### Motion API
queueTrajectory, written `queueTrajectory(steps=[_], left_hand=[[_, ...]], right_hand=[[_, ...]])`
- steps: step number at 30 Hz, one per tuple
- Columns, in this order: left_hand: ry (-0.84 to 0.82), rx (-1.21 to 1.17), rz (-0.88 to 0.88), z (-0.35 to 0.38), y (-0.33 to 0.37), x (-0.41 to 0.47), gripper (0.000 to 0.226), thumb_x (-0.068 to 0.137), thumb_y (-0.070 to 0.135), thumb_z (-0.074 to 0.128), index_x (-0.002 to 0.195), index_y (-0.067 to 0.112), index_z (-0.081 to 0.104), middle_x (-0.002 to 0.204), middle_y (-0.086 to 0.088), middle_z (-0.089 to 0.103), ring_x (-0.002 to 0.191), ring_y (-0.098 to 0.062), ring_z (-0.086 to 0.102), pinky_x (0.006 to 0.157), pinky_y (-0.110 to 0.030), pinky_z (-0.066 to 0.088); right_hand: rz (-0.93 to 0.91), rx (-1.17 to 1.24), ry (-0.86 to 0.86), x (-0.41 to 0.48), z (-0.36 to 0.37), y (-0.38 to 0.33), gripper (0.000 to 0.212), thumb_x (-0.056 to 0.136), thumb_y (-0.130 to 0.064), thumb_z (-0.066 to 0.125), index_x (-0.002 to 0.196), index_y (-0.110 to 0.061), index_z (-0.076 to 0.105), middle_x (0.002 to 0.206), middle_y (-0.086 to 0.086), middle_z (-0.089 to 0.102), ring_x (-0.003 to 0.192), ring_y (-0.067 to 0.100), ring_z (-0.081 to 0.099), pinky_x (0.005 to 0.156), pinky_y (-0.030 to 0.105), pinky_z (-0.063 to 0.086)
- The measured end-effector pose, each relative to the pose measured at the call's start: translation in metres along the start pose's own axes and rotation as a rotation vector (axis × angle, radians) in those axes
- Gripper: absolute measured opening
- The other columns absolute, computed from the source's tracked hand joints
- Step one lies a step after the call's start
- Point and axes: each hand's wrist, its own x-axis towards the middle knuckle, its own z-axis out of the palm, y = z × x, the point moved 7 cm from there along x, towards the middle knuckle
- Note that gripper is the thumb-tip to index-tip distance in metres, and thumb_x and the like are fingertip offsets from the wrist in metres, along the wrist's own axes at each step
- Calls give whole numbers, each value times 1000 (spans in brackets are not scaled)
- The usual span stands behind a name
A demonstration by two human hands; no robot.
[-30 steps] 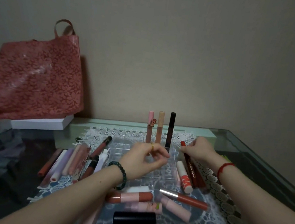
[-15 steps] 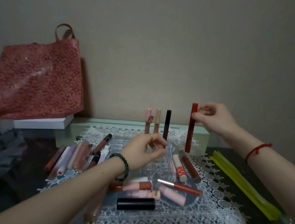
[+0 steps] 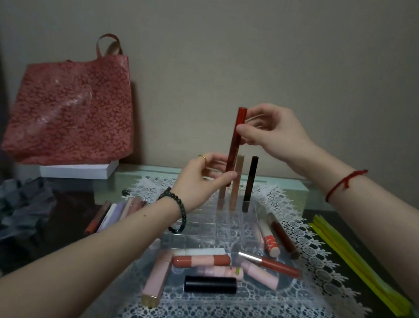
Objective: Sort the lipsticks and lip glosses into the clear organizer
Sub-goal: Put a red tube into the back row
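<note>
L hand (image 3: 200,181), R hand (image 3: 272,134) raised (both pinching)

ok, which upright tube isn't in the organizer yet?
The dark red tube, held by left hand and right hand; peach tube and black tube stand in the clear organizer.

I count one clear organizer (image 3: 221,226) with three tubes standing in its far row: one pink tube (image 3: 221,200), one peach tube (image 3: 237,178) and one dark tube (image 3: 251,180). One red tube (image 3: 236,141) is pinched by two hands, the left hand (image 3: 201,176) and the right hand (image 3: 272,134). Two right-side tubes (image 3: 269,241) lie beside the organizer, and seven front tubes (image 3: 210,284) lie at its near edge. The left cluster (image 3: 117,211) is partly hidden, so I cannot count it. There is one red bag (image 3: 71,115) and one white box (image 3: 77,170).
</note>
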Motion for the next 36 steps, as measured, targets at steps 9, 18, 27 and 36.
queueTrajectory(steps=[9,18,27,36], left_hand=[[52,46,-17,-35,-10,14,14,75,19,70,78,29,60,76,9,64,62,9,59,62,-5,46],[79,107,-83,-36,-43,26,17,73,20,73,75,32,61,75,11,65,65,3,60,65,-8,49],[39,177,-150,-19,-72,31,15,74,26,71,73,34,59,74,12,66,79,-4,63,80,-23,45],[5,221,-175,-18,-91,25,15,71,25,73,73,34,61,69,16,66,70,11,59,68,-7,38]], right_hand=[[-108,-132,-44,24,26,-18,21,83,-2,59,104,0,58,78,10,60,61,19,59,71,29,52],[-110,-272,-62,43,36,6,22,82,-7,63,103,-3,66,86,5,64,64,6,56,66,11,46],[-33,-303,-62,53,37,50,22,78,-14,69,99,-12,69,92,3,70,82,8,63,76,15,48],[39,-314,-132,49,44,72,17,76,-14,70,93,-15,70,79,-2,69,82,23,68,60,5,46]])
